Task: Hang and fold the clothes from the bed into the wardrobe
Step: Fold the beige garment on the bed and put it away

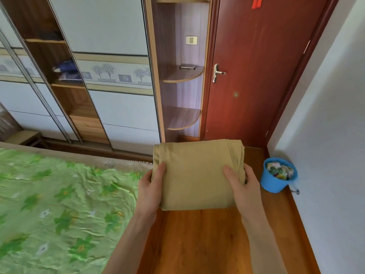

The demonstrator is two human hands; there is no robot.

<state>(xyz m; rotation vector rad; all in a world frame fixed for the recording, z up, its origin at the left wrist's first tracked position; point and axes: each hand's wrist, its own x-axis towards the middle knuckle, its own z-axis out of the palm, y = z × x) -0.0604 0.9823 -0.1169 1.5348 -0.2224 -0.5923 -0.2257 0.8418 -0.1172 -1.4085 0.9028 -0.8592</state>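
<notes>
Though no label, brand or legible writing shows on it, the folded tan garment (pixel 197 173) is plain to inspect: a neat rectangular bundle of smooth mustard-tan cloth, with stacked layered edges along its right side. It is held in the air above the wooden floor (pixel 197 240), just beside the bed's corner. The left hand (pixel 151 189) clasps the left edge, thumb on top and fingers curled beneath, out of sight. The right hand (pixel 242 187) clasps the right edge likewise, thumb pressed on the upper face and fingers wrapped around the layered side. To the left lies the bed (pixel 53 204), covered in a wrinkled green floral sheet. Ahead stands the wardrobe (pixel 110 80), its sliding panels parted on wooden shelves bearing dark blue folded items (pixel 68 72). A red-brown door (pixel 254 72) is shut, and a blue bucket (pixel 277 176) stands against the right wall.
</notes>
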